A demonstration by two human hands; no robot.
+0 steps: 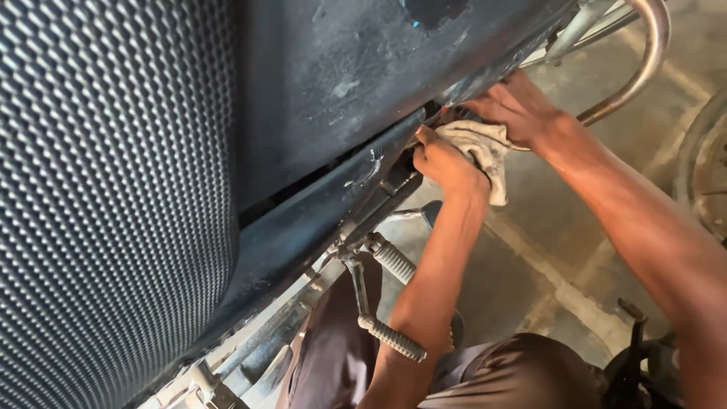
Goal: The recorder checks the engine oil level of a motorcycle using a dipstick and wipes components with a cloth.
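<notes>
Two hands on one dirty rag (478, 151), bunched against the motorcycle's dark side panel (333, 204) at its lower edge. Left hand (445, 163) clutches it, right hand (515, 106) pins it. Mid-wipe, I'd say; next stroke needs firm pressure.

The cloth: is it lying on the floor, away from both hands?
No: the pale cloth is up at the motorcycle's dark side panel, gripped between the left hand and the right hand.

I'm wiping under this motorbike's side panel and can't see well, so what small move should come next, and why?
Probably slide the cloth along the panel's lower edge. Both the left hand and right hand press it at one spot, and dusty smears show along the edge beside it.
</notes>
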